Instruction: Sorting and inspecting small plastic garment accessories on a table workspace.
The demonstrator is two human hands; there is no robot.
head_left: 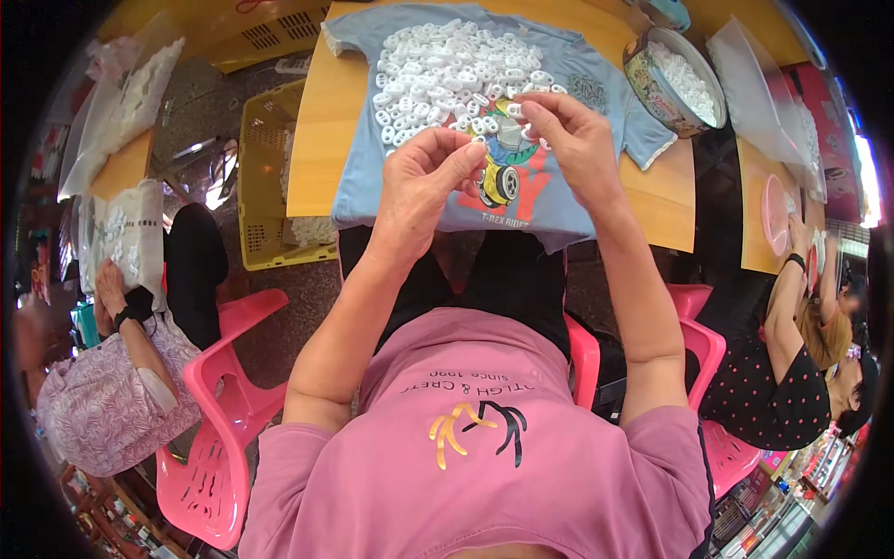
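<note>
A pile of small white oval plastic pieces with two holes [456, 70] lies on a blue printed T-shirt [358, 177] spread over the table. At the near edge of the pile, my left hand [428, 177] is closed in a pinch, with a small white piece [480, 140] at its fingertips. Between the thumb and forefinger of my right hand [579, 140] is another white two-holed piece [514, 110]. Both hands are raised over the shirt's print, a short gap apart. Their curled lower fingers are partly hidden.
Right of the pile, a round patterned tin [652, 88] holds more white pieces. A yellow crate [265, 177] stands left of the wooden table [312, 140]. People sit working at both sides, near pink plastic chairs [223, 419].
</note>
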